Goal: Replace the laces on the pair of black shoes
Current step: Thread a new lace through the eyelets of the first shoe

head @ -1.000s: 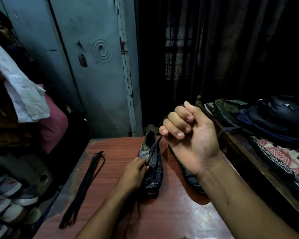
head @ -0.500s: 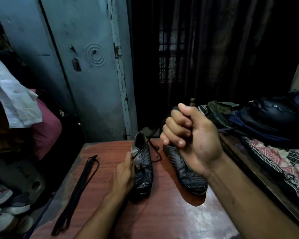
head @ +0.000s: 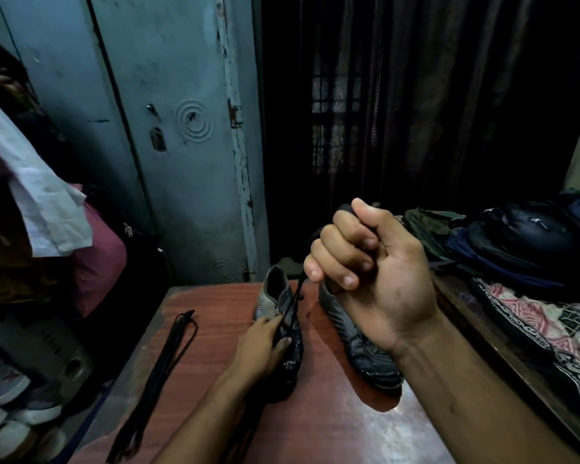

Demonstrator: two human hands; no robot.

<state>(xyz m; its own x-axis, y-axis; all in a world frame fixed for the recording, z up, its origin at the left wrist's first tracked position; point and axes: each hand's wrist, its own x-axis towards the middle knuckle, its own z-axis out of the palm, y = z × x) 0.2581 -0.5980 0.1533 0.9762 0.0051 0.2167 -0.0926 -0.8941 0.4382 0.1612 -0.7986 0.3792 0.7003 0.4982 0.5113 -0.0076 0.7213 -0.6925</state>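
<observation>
Two black shoes sit on a reddish wooden table [head: 315, 430], lower centre of frame, toes toward the camera. Left shoe [head: 287, 333] is under the left hand [head: 260, 343]: palm and fingers rest on its near-left side, thumb on the lace area, steadying it; fingers look only lightly curved around the upper, not a tight clench. Right shoe [head: 362, 349] lies just right of it, apart from it, partly hidden behind the right hand [head: 372, 272]. Right hand is raised above the table, centre-right of frame, clenched into a fist around a black lace [head: 297, 296]. The lace runs taut from the bottom of the fist down-left to the eyelets of the left shoe; a dark bit of it also sticks out at the top of the fist near the thumb. A separate bundle of black laces [head: 168, 370] lies stretched out on the left part of the table, well apart from the shoes, untouched. Behind the table: blue-grey metal door [head: 181, 145] upper left, dark curtain [head: 432, 95] upper right with a window grille faintly showing through. Left edge: hanging clothes, a white cloth [head: 34, 192], shoes stacked at lower left. Right edge: a dark bag [head: 523, 236] and patterned fabric [head: 533, 323] on a ledge.
</observation>
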